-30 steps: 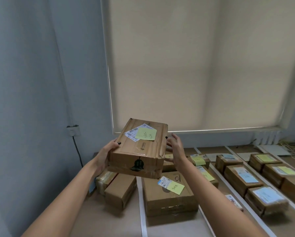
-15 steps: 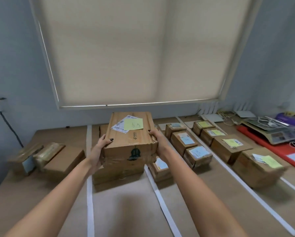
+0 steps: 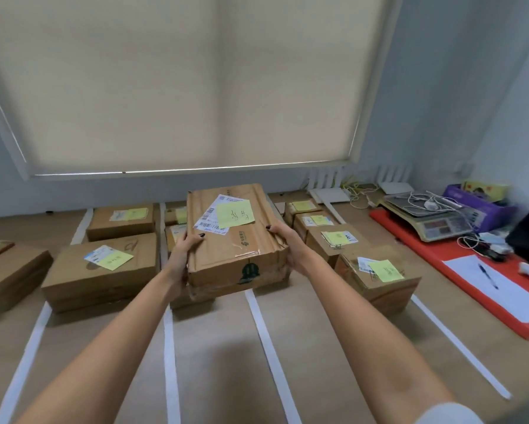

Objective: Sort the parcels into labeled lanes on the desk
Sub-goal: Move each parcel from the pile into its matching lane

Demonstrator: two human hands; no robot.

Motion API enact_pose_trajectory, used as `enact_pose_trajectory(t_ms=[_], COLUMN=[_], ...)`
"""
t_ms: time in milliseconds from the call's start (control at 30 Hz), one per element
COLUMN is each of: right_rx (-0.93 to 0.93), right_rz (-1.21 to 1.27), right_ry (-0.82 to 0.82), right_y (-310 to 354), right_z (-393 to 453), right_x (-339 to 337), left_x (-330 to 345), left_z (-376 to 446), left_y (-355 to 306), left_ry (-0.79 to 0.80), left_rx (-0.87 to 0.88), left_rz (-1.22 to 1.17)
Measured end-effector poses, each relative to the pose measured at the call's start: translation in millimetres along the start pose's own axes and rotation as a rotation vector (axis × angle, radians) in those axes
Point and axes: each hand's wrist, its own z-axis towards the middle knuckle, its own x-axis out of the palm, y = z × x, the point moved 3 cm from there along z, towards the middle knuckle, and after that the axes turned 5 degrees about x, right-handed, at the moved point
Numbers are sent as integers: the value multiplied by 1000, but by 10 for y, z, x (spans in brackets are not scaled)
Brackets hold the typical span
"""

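I hold a dented brown cardboard parcel [image 3: 251, 249] with a white shipping label and a yellow sticky note on top. My left hand [image 3: 182, 255] grips its left side and my right hand [image 3: 289, 247] grips its right side. It hangs just above the desk, over parcels in the middle lane that it mostly hides. White tape strips [image 3: 267, 341] divide the desk [image 3: 220, 362] into lanes. More noted parcels lie in the lanes: a large one [image 3: 104, 270] to the left and one [image 3: 379, 276] to the right.
Two unsorted boxes [image 3: 9, 270] lie at the far left. At the right, a red mat [image 3: 459, 276] carries paper with a pen [image 3: 488, 275] and a weighing scale [image 3: 428, 218] with cables. White routers [image 3: 330, 194] stand under the window blind.
The view has swung right and down from the left corner to the lanes. The parcel in both hands came down from chest height to just above the middle lane.
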Motion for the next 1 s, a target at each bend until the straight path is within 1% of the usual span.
enact_pose_trajectory(t_ms=[100,200,267,400,500,600,700,867,933,1000], right_rx=[50,10,-14,-77,-75,-64,-88,-106,-73,-2], right_rz=[-38,-19,-12,4,2,-6,-52,-20,-12,-34], right_ry=[14,16,-18,-116,-128,-140,-183,-135,-131,-115], right_y=[68,82,61,-2,-53,-67,-8,104,36,-134], right_z=[-112,-231,-324,-551,-688,-774,-841,-1075,-1222,-1366], right_x=[-342,-618,-828,-1391,-1905,-2478,-3070,-3914,-4212,-4467], left_x=[357,645,858,1435,1886,2345,2855,3833,4130,4330], left_z=[-73,-102,-120,-162,-192,-193,-131,-250,-336,-438], left_y=[59,99,151,289,406,523,584,717,844,1012], left_ry=[-13,-16,-16,47,50,-12,-95,-167,-190,-229], left_rx=[-42,-13,7,34,11,-50,-31,12,-22,-59], left_rz=[-28,-25,-3,39,88,132,154,98,126,176])
